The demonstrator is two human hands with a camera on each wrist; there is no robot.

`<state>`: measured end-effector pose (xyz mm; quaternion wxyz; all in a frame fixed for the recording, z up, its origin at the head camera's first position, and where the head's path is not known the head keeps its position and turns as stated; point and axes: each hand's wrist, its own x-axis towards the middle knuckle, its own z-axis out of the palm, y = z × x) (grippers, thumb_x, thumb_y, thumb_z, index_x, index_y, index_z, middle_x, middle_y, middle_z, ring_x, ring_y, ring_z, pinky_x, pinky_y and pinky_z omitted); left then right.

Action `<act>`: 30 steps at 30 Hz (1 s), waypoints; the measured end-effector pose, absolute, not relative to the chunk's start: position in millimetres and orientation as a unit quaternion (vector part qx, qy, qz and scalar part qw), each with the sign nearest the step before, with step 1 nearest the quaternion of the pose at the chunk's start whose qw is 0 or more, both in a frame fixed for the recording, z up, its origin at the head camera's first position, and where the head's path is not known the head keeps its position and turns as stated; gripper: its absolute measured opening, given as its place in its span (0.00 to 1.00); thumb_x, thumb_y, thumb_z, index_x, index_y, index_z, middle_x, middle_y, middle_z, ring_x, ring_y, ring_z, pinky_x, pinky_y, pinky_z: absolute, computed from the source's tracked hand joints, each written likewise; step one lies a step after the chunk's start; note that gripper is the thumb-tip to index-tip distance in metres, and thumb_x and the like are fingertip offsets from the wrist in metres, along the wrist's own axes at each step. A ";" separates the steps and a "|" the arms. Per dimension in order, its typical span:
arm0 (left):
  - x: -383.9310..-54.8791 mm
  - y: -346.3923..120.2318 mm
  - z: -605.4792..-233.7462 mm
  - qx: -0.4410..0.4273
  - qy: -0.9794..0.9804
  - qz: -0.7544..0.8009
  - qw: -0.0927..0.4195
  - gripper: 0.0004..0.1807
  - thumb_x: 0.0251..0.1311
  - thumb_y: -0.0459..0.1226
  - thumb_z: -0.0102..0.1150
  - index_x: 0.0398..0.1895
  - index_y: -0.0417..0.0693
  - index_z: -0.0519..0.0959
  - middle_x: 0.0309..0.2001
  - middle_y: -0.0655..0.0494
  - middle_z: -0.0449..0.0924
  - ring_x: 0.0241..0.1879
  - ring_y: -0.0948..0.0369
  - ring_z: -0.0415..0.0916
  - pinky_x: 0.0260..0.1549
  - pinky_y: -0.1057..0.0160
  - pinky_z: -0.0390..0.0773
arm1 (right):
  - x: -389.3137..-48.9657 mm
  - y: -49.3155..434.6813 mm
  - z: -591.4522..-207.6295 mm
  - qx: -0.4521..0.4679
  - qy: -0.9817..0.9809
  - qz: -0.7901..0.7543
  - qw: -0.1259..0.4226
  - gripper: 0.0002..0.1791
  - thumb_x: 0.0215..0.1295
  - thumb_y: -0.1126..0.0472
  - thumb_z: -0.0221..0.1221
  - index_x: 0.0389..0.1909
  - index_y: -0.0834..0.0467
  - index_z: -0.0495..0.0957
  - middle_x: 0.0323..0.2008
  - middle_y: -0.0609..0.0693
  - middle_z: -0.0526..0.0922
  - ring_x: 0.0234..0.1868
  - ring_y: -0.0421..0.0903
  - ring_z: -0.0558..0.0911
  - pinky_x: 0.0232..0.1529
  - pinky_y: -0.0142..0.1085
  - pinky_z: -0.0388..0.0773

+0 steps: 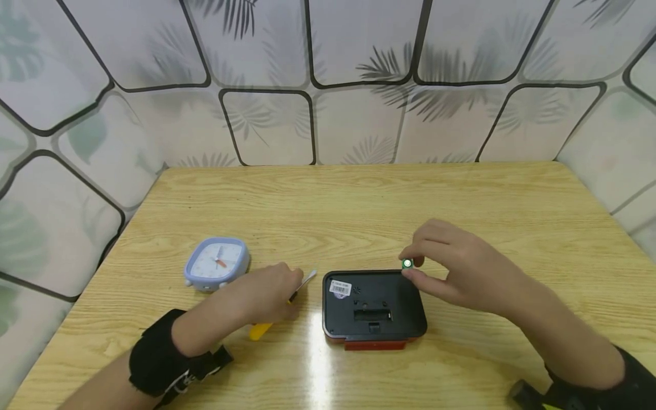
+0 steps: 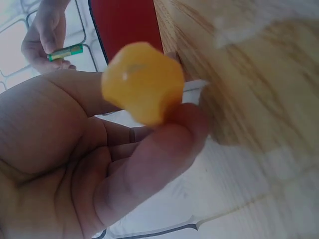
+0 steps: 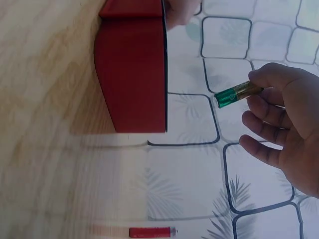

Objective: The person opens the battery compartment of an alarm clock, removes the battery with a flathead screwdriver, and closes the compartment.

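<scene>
My left hand (image 1: 269,293) grips a screwdriver (image 1: 260,331) by its yellow handle; the metal tip points toward a red device. In the left wrist view the handle's end (image 2: 143,82) shows close up. The device (image 1: 374,304) lies on the table with its black back up, and an uncovered battery slot (image 1: 372,315) shows in it. Above the back's far right corner, my right hand (image 1: 461,267) pinches a green and gold battery (image 3: 238,94) between thumb and forefinger. In the right wrist view the battery is apart from the device.
A light blue alarm clock (image 1: 217,263) stands left of the device, just beyond my left hand. A red battery (image 3: 151,232) lies on the table in the right wrist view. Patterned cloth (image 1: 353,125) rises behind the wooden table (image 1: 359,216).
</scene>
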<state>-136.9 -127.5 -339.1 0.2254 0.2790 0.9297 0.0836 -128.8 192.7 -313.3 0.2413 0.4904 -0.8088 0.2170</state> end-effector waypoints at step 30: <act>-130.5 -124.9 -334.6 0.289 0.931 0.064 0.212 0.21 0.52 0.44 0.74 0.37 0.45 0.72 0.30 0.54 0.76 0.27 0.60 0.74 0.28 0.60 0.79 | -166.1 233.4 -332.3 0.311 -0.934 0.124 0.121 0.11 0.64 0.70 0.63 0.47 0.64 0.82 0.41 0.54 0.84 0.48 0.56 0.78 0.47 0.51 0.77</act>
